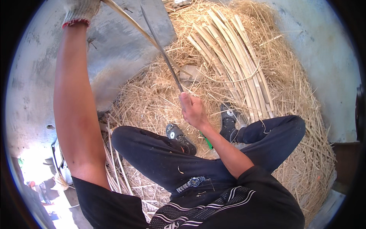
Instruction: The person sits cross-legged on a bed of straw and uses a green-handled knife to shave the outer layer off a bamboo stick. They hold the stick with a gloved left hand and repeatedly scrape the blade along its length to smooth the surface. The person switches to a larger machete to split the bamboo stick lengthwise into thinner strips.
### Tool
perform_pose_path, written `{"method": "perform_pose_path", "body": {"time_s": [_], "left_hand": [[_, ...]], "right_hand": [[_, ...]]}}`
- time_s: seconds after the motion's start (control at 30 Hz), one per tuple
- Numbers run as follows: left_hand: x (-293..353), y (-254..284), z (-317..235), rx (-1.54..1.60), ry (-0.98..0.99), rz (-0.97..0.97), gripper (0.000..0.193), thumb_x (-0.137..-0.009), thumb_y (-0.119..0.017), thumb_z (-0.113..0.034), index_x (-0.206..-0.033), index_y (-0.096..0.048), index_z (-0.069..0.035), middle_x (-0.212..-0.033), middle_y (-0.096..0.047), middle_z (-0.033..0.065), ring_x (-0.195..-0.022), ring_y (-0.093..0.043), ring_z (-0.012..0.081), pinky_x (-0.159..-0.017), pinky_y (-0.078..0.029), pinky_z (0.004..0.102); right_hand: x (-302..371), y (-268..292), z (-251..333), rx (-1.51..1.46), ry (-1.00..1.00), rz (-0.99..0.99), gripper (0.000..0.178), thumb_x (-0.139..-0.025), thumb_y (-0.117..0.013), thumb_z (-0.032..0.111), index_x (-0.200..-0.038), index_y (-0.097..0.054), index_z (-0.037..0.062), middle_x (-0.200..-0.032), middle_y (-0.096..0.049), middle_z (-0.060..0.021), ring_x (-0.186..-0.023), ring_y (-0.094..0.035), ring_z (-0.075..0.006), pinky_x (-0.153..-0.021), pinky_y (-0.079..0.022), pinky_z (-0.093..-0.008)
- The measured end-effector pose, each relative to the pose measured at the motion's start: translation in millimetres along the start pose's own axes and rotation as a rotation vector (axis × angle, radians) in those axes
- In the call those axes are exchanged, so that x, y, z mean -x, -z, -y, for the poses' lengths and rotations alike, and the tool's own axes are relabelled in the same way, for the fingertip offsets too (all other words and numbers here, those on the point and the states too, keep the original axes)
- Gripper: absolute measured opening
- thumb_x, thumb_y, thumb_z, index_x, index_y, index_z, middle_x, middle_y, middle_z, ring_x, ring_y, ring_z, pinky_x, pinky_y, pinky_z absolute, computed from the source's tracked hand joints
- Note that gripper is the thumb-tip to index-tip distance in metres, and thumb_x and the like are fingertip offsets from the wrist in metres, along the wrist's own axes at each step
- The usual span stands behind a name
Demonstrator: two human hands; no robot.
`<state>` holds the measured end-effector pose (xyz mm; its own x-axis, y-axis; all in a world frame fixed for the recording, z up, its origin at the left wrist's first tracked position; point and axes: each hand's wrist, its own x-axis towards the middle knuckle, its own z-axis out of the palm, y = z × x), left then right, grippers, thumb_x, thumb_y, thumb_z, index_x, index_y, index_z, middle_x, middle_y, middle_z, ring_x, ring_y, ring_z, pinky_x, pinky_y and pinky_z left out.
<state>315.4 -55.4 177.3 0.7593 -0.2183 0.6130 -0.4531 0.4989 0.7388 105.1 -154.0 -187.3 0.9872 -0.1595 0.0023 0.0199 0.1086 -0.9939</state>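
A long, narrow strip (131, 20) of pale yellow, wood-like material is seen at the upper left, slightly bowed, slanting down from the top edge beside the left hand (81, 10). It is crossed by the dark grey blade of a long, slim knife (167, 60); whether the two touch cannot be told. The knife's handle is wrapped by the bare fingers of the right hand (195, 111), the blade pointed up and leftward. The left hand is covered by a white knitted glove with a red cuff and cut off by the picture's edge, so its grip cannot be told.

The working space is bounded on the left by a grey, scuffed panel (126, 40), on the right by a bundle of pale strips (234, 57), and below by bent knees in dark trousers (145, 152). Between these, room is left above ground covered with straw-like shavings (143, 91).
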Motion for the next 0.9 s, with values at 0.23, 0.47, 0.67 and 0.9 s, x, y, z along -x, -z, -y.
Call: {"method": "perform_pose_path", "body": {"time_s": [0.23, 0.47, 0.67, 0.9], "left_hand": [[-6, -6, -3, 0.049, 0.024, 0.016, 0.042, -0.09, -0.053, -0.036, -0.055, -0.036, -0.019, -0.046, -0.027, -0.0044, -0.037, -0.024, 0.012, -0.037, -0.023, 0.0289], [9, -23, 1, -0.164, -0.085, -0.199, 0.038, -0.087, -0.051, -0.022, -0.054, -0.032, -0.017, -0.047, -0.026, -0.002, -0.039, -0.02, 0.0139, -0.044, -0.021, 0.0317], [8, -45, 13, -0.173, -0.25, -0.271, 0.046, -0.093, -0.054, -0.043, -0.056, -0.037, -0.021, -0.045, -0.03, -0.005, -0.034, -0.029, 0.0124, -0.034, -0.025, 0.0286], [15, -59, 22, -0.114, -0.087, -0.289, 0.041, -0.088, -0.052, -0.023, -0.056, -0.028, -0.017, -0.048, -0.024, -0.0014, -0.04, -0.02, 0.0152, -0.043, -0.022, 0.0315]], "right_hand": [[0, 11, -32, 0.32, -0.345, -0.107, 0.077, -0.098, -0.033, 0.068, -0.064, -0.057, 0.0041, -0.05, -0.044, -0.0021, -0.044, -0.044, -0.0158, -0.044, -0.034, -0.0371], [18, 9, 46, 0.155, -0.215, 0.01, 0.073, -0.096, -0.037, 0.071, -0.057, -0.044, 0.0089, -0.051, -0.042, -0.0017, -0.051, -0.046, -0.0151, -0.049, -0.037, -0.0367], [21, -10, 86, 0.056, 0.058, -0.018, 0.071, -0.096, -0.038, 0.071, -0.059, -0.043, 0.0098, -0.05, -0.042, -0.0006, -0.047, -0.044, -0.0136, -0.045, -0.036, -0.0362], [19, 30, 57, 0.097, -0.434, -0.026, 0.071, -0.097, -0.038, 0.067, -0.056, -0.046, 0.0093, -0.045, -0.044, -0.0018, -0.038, -0.051, -0.0142, -0.04, -0.043, -0.0328]]}}
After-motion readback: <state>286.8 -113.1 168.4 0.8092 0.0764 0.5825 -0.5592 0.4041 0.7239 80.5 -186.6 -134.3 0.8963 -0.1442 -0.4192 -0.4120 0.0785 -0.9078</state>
